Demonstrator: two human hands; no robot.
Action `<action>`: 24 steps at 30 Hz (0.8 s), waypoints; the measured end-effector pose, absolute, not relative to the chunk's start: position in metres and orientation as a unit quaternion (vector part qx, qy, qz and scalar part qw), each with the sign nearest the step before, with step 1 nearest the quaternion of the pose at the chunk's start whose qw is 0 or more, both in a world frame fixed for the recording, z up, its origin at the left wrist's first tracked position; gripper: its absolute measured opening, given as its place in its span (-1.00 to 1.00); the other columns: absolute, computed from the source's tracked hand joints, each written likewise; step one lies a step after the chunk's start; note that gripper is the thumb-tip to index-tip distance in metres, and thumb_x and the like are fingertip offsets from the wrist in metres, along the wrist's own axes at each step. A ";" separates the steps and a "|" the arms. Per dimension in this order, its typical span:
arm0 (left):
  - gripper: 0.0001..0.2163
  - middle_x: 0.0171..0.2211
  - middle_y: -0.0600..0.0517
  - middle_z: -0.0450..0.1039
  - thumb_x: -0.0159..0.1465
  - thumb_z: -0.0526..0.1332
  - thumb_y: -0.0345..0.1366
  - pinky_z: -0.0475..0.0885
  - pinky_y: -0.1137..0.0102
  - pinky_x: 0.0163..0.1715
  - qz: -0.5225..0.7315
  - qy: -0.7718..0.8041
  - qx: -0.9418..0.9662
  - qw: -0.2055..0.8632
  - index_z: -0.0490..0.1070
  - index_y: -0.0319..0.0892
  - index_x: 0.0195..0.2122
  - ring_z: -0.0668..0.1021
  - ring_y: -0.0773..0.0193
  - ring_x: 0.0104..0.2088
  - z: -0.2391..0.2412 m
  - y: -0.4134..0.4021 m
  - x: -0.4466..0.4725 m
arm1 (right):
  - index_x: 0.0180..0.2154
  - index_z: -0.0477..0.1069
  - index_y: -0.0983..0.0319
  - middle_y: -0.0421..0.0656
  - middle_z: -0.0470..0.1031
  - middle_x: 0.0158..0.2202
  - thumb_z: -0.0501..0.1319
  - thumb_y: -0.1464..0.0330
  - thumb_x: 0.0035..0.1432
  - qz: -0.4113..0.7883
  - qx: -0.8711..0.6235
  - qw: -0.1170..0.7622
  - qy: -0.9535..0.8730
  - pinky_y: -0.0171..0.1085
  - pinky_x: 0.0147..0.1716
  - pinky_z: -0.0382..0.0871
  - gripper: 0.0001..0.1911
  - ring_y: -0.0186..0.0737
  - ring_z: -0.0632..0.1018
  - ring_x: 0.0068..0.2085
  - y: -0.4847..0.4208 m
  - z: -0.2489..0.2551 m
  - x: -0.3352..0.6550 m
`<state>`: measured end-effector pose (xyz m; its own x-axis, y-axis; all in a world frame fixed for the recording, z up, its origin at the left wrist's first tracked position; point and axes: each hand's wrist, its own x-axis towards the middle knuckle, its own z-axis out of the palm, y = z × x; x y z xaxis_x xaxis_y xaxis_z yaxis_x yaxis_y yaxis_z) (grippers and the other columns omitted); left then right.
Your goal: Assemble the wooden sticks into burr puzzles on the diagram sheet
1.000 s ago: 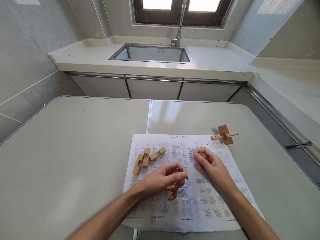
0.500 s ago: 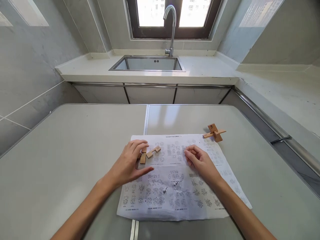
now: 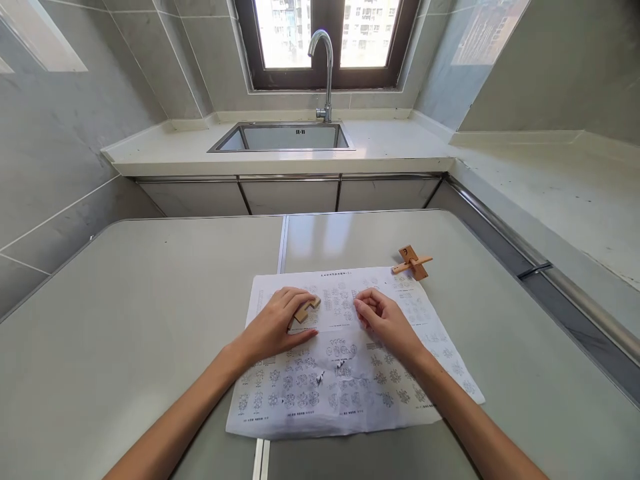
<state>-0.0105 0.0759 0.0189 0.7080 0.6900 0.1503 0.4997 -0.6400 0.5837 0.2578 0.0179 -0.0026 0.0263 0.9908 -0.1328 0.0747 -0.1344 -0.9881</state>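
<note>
A printed paper sheet (image 3: 350,373) full of small diagrams lies on the grey table (image 3: 125,307). My left hand (image 3: 277,325) rests on its upper left part, fingers curled over loose wooden puzzle pieces (image 3: 306,309), which mostly hide beneath it. My right hand (image 3: 385,320) lies on the sheet a little to the right, fingers loosely curled, nothing visible in them. A partly assembled wooden cross-shaped puzzle (image 3: 411,263) sits on the table just past the sheet's far right corner.
A seam (image 3: 280,247) splits the table down the middle. Beyond it runs a white counter with a steel sink (image 3: 283,137) and tap (image 3: 324,63) under a window. A metal rail (image 3: 535,270) borders the right side.
My left hand moved from the middle of the sheet up and left onto the loose wooden pieces, covering most of them. The view tilted upward. My right hand stayed on the sheet.
</note>
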 end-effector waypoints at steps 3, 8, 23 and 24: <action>-0.57 0.17 -0.18 0.46 0.34 0.37 -0.19 0.36 -0.03 0.27 0.192 0.348 0.878 0.268 0.38 -0.10 0.20 0.46 -0.07 0.20 0.013 0.066 0.014 | -0.25 0.46 0.18 -0.24 0.42 -0.44 0.28 -0.03 0.29 0.495 -0.552 0.453 -0.495 -0.26 -0.39 0.31 -0.60 -0.24 0.41 -0.43 0.018 -0.003 0.256; -0.35 0.31 -0.24 0.29 0.31 0.40 -0.15 0.30 -0.09 0.33 0.211 0.343 0.865 0.298 0.18 -0.07 0.36 0.33 -0.14 0.34 0.004 0.050 0.044 | -0.21 0.47 0.18 -0.19 0.47 -0.36 0.26 0.07 0.34 0.434 -0.558 0.446 -0.549 -0.25 -0.39 0.32 -0.70 -0.23 0.42 -0.40 0.017 -0.003 0.256; -0.36 0.22 -0.16 0.34 0.13 0.55 -0.05 0.32 -0.06 0.28 0.172 0.312 0.896 0.265 0.39 -0.04 0.18 0.35 -0.14 0.26 0.007 0.074 -0.016 | 0.33 0.25 -0.02 0.01 0.28 0.23 0.52 0.22 0.09 0.260 -0.507 0.319 -0.758 0.21 0.25 0.38 -0.16 0.21 0.37 0.26 0.013 -0.020 0.265; -0.36 0.19 -0.15 0.36 0.12 0.56 -0.06 0.33 -0.04 0.26 0.177 0.320 0.889 0.276 0.39 -0.04 0.18 0.37 -0.12 0.22 0.007 0.073 -0.016 | 0.31 0.27 -0.02 0.02 0.29 0.22 0.52 0.23 0.09 0.258 -0.503 0.316 -0.762 0.21 0.24 0.38 -0.19 0.21 0.38 0.25 0.013 -0.021 0.264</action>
